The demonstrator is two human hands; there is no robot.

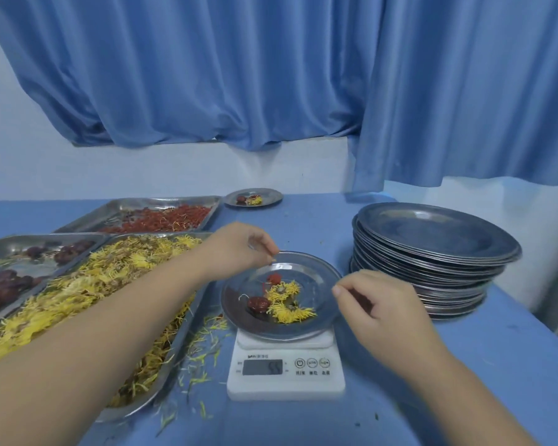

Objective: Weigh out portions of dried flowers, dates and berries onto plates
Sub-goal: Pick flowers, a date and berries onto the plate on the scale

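Two hands meet at one plate: the left hand [239,249] pinches its far-left rim with curled fingers, and the right hand [380,307] pinches the right rim between thumb and forefinger. The plate [313,268] sits on a white scale [285,378] on the blue table [464,365] and holds a dark date [258,304], yellow flowers [287,305] and red berries [274,279]. Just left lie the flower tray [161,381], date tray [29,267] and berry tray [126,204]. A far plate [273,196] holds a date and flowers. The stack of plates [432,239] on the right carries nothing.
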